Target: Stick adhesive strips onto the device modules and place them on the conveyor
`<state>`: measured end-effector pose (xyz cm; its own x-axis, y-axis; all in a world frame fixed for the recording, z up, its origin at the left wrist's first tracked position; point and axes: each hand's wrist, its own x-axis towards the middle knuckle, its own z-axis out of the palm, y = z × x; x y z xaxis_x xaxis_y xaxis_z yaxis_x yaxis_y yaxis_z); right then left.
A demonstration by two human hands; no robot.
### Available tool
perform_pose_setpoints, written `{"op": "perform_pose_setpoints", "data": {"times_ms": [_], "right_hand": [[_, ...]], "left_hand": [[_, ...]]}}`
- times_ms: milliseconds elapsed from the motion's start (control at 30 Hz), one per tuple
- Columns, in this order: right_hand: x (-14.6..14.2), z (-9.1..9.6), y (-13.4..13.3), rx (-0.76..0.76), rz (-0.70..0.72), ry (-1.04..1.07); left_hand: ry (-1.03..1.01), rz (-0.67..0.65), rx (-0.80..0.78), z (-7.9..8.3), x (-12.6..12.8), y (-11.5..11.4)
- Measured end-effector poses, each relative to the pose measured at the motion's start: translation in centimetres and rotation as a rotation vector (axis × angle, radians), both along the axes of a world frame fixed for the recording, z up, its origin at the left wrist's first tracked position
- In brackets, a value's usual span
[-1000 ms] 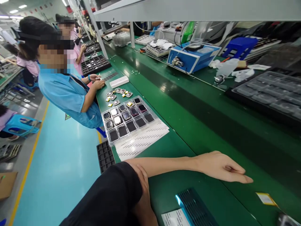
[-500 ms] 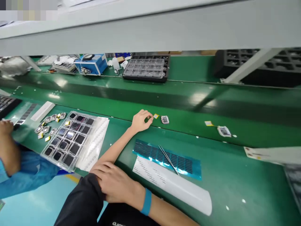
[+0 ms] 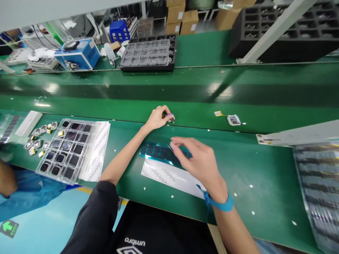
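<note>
Here the left hand [image 3: 156, 119] fingers pinch a small module [image 3: 169, 116]; right hand [image 3: 197, 160] fingers apart.

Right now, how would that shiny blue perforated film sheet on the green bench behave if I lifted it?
The shiny blue perforated film sheet looks thin and lies flat, so it is probably floppy and very light. Its glossy surface suggests it may slide on the green bench when pushed.
</note>
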<state>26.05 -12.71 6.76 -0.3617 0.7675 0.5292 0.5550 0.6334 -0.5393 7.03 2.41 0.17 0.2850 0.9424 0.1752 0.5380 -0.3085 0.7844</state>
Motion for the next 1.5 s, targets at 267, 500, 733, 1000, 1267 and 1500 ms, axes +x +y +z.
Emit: {"op": "perform_pose_setpoints", "data": {"times_ms": [267,500,733,1000,1267,1500], "right_hand": [[0.1,-2.8,1.6,0.067,-0.063,0.067],[0.4,-2.8,-0.1,0.079,-0.067,0.03],[2.5,-3.9,-4.1,-0.13,-0.222,-0.516],[1.6,-5.2,-4.5,-0.23,-0.288,-0.509],[6.1,-1.4,-4.2,-0.207,-0.55,-0.135],[5.9,0.5,-4.0,-0.222,-0.574,0.368]], "left_hand": [[-0.527,-0.038,-0.211,2.9,0.0,-11.0],[-0.816,-0.062,-0.388,2.4,0.0,-14.1],[-0.847,0.025,-0.557,1.3,-0.5,-14.7],[-0.678,0.162,-0.523,-1.1,1.2,-15.0],[-0.482,-0.093,-0.091,1.3,0.5,-17.6],[-0.115,-0.49,0.095,-0.6,1.9,-21.8]]}}
